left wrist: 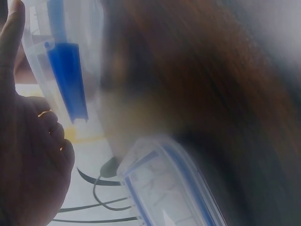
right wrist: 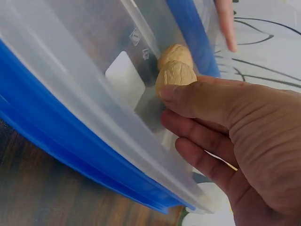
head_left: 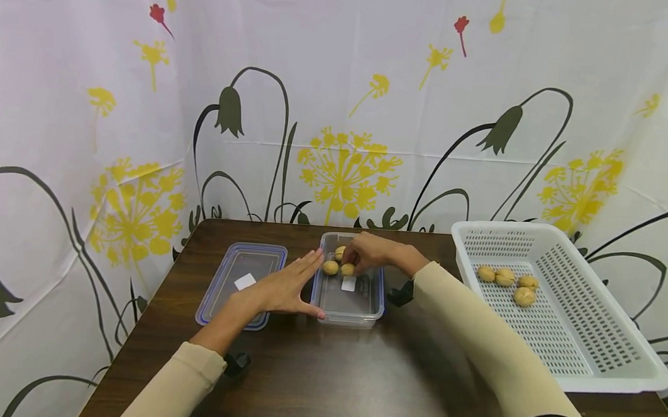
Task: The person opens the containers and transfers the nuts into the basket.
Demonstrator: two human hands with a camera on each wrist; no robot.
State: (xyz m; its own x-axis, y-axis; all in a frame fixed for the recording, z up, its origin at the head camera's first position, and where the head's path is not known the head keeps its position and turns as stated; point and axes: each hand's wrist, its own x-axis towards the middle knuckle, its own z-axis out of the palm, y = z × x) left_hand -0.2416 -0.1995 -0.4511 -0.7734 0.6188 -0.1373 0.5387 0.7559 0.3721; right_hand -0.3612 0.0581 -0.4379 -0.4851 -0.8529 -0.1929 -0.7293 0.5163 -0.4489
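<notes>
A clear plastic container [head_left: 357,304] with blue side clips stands on the table. Inside it my right hand [head_left: 370,251] pinches a walnut [right wrist: 176,75] between thumb and fingers, low over the container floor. Another walnut [head_left: 330,267] lies just left of it, and a third walnut [head_left: 340,253] shows farther back, partly behind the hand. My left hand [head_left: 287,288] is spread along the container's left side, its fingers straight and the thumb at the front left corner. In the left wrist view a blue clip [left wrist: 68,80] shows beside that hand.
The container's lid [head_left: 224,291], clear with a blue seal and a white label, lies to the left. On the right a white perforated basket [head_left: 577,334] holds several walnuts [head_left: 524,296]. A flower-printed curtain [head_left: 341,76] hangs behind the brown table [head_left: 313,384].
</notes>
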